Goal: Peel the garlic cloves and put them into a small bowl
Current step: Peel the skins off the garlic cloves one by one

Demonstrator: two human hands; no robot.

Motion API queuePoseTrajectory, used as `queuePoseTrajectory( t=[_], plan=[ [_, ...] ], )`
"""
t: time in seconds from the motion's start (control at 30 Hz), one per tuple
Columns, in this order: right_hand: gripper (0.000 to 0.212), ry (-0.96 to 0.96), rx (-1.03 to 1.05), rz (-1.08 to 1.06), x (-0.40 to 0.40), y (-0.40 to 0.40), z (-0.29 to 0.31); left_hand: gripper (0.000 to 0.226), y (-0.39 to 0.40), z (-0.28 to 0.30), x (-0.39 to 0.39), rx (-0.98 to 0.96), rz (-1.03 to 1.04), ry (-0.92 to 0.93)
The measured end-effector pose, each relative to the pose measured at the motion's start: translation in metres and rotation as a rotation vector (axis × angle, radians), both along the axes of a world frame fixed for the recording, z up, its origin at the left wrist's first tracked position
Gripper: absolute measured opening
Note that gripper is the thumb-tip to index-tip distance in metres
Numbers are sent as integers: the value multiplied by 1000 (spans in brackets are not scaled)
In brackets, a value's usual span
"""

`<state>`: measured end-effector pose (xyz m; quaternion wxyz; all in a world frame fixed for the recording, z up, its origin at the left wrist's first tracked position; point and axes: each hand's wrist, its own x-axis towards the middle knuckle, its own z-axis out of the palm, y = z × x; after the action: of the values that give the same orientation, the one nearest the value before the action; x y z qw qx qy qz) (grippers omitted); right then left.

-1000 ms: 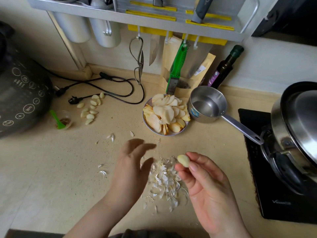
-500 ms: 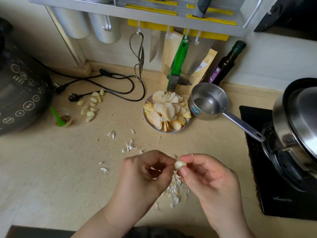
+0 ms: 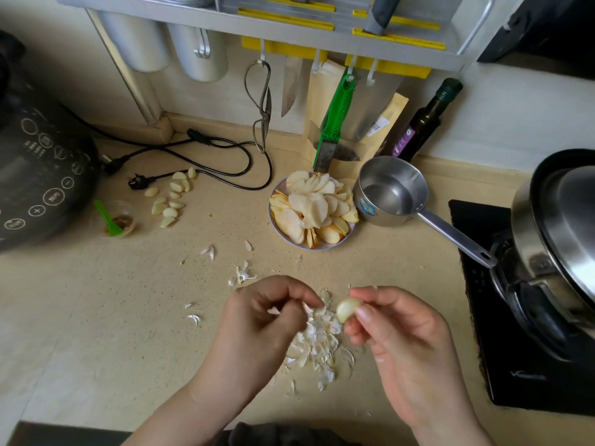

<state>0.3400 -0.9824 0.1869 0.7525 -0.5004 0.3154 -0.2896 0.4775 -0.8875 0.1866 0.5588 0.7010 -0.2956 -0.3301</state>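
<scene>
My right hand [image 3: 405,342] pinches a pale garlic clove [image 3: 346,310] between thumb and fingertips above the counter. My left hand [image 3: 260,320] sits just left of it with fingers curled, pinching a thin white piece of garlic skin [image 3: 306,308] near the clove. A heap of peeled skins [image 3: 318,346] lies on the counter under and between both hands. Several peeled cloves [image 3: 169,197] lie loose on the counter at the back left.
A plate of sliced apple [image 3: 309,209] stands behind the hands, beside a small steel saucepan [image 3: 391,191] holding water. A black cooker [image 3: 38,175] and a cup with a green spoon [image 3: 114,220] are left. A stove [image 3: 521,317] with a lidded pot [image 3: 560,226] is right. Cables [image 3: 206,156] lie behind.
My left hand closed in on the clove, then drew slightly left with a strip of skin. The right hand kept holding the clove.
</scene>
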Motion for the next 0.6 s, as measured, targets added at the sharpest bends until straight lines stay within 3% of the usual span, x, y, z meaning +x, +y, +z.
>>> queuePoseTrajectory(
  t=[0.07,0.13,0.2,0.37,0.47,0.6],
  plan=[
    [44,-27,38,-8,-1,-1,-1,22,-1,-4,3,133,-43,-337],
    [41,-51,20,7,-1,-1,-1,27,-1,-2,2,189,-86,-391],
    [38,-69,-11,0,0,1,-2,37,0,2,-2,118,-104,-235],
    [19,-65,-141,-17,1,1,1,16,-1,15,-12,-63,-62,421],
    [9,-57,-238,8,1,1,2,15,-1,18,-13,-83,-34,456],
    [20,-15,-349,-2,1,2,2,7,-1,20,-14,-126,14,366]
  ],
)
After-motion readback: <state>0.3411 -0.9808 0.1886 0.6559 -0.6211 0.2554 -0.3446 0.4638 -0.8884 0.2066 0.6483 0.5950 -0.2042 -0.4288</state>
